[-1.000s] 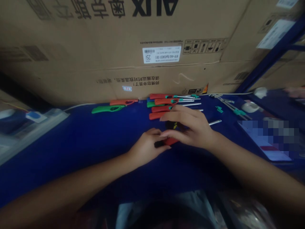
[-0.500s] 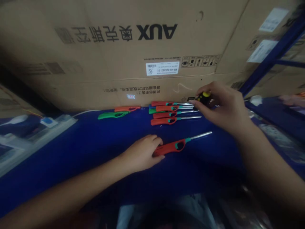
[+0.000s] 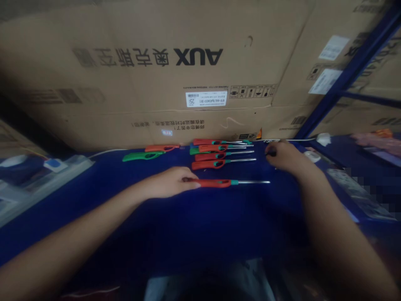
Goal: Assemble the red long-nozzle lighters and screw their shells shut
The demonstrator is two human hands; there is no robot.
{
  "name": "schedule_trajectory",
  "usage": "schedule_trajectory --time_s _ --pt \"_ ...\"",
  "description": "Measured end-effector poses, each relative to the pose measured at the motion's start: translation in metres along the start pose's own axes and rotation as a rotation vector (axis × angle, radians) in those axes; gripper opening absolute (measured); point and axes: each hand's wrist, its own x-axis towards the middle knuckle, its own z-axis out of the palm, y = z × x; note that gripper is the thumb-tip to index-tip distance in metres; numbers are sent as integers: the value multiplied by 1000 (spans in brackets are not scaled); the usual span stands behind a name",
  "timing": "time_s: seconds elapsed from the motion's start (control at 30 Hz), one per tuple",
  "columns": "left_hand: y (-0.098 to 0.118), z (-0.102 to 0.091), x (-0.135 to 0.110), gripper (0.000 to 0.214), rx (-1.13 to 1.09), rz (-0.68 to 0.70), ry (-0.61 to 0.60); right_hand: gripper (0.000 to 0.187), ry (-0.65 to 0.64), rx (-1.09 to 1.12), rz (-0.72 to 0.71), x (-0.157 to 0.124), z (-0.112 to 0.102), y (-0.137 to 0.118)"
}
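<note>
Lighter (image 3: 216, 183) in head view: red, teal-collared, long metal tube, on or just above counter (image 3: 219, 234), in front of other lighters (image 3: 203, 157); butt hidden in left fingers (image 3: 189, 172), closed round it. Behind, cardboard box (image 3: 140, 92), contents out of sight. Right fingers (image 3: 281, 146) curled at dark blurred shape (image 3: 271, 151); cannot tell whether gripped.

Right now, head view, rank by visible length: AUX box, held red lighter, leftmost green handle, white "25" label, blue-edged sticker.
AUX box
held red lighter, partly covered by the left hand
leftmost green handle and white "25" label: too alike to rank
blue-edged sticker
</note>
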Motion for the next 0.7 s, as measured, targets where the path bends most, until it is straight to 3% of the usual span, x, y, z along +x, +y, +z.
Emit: schedule_trajectory --time_s 0.17,0.3,0.5,0.7 --pt "-11 -19 15 34 14 -70 106 41 -262 -48 64 3 12 9" --pt "-21 -22 30 32 145 -81 218 52 -334 -93 93 10 18 12" --pt "-55 1 49 30 184 -93 404 33 -392 -154 99 17 20 9" --pt "-77 23 59 27 169 -35 525 33 -416 -164 53 18 26 0"
